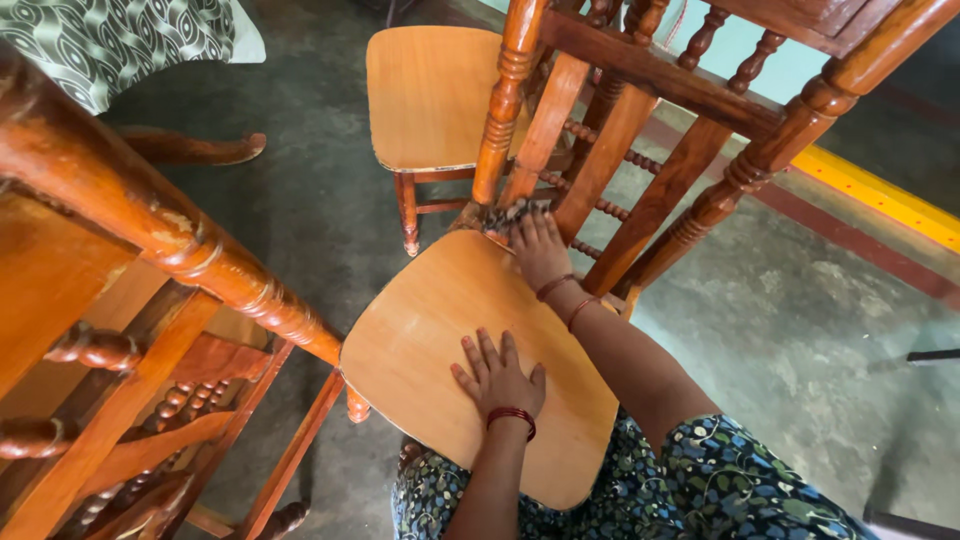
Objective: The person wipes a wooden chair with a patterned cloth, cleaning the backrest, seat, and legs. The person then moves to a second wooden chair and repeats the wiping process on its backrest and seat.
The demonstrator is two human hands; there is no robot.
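A wooden chair with a light tan seat [440, 330] stands right in front of me, its turned-spindle back rising at the far side. My left hand [497, 378] lies flat on the seat, fingers spread, a red bangle at the wrist. My right hand [540, 250] reaches to the back edge of the seat and presses a dark, patterned cloth [508, 215] against the base of the chair back. Red thread bands circle that wrist.
A second wooden chair [430, 95] stands behind the first. Another chair's dark carved back [150, 230] fills the left foreground. A patterned fabric [120, 35] hangs at top left. The floor [800, 300] is grey concrete with a yellow stripe at right.
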